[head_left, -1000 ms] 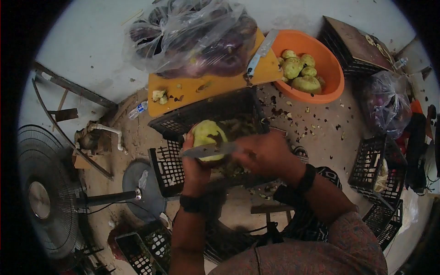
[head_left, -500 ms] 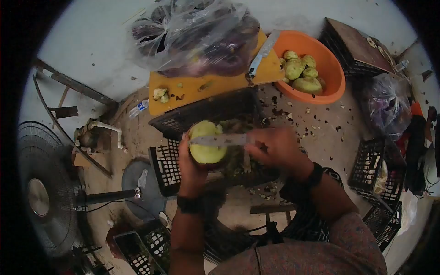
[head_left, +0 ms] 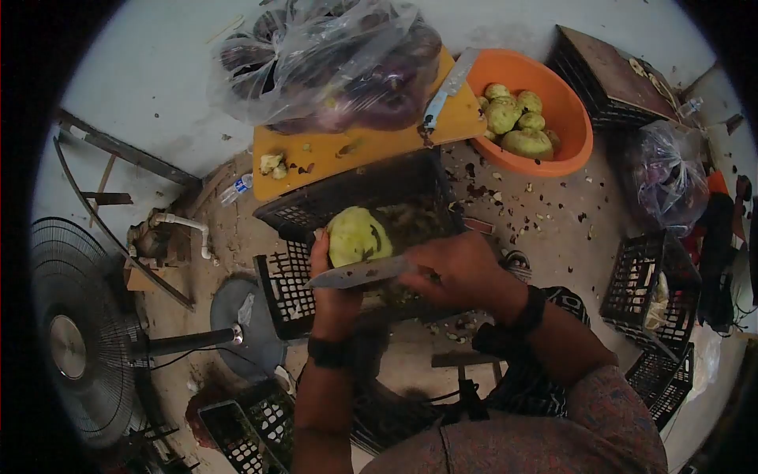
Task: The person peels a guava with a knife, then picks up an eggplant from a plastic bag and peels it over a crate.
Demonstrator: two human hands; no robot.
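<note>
A pale green peeled vegetable (head_left: pixel 357 235) rests in my left hand (head_left: pixel 333 304), whose fingers curve round its left side and underside. My right hand (head_left: pixel 462 272) grips the handle of a knife (head_left: pixel 355 274), its blade lying across the lower part of the vegetable and pointing left. Both are above a black crate (head_left: pixel 284 288) with scraps inside. A dark strip shows on the vegetable's right side. Another knife (head_left: pixel 452 87) lies on the right end of an orange board (head_left: pixel 304 162), beside a clear bag of dark purple vegetables (head_left: pixel 371 91).
An orange basin (head_left: pixel 572 146) at the upper right holds several peeled vegetables. Scraps litter the floor around it. A standing fan (head_left: pixel 69 345) is at the left. Black crates (head_left: pixel 655 292) and another plastic bag (head_left: pixel 667 178) stand at the right.
The knife has moved down from the middle of the vegetable to its lower edge, with the blade now tilted. The vegetable has turned in my left hand, and its dark rim no longer shows.
</note>
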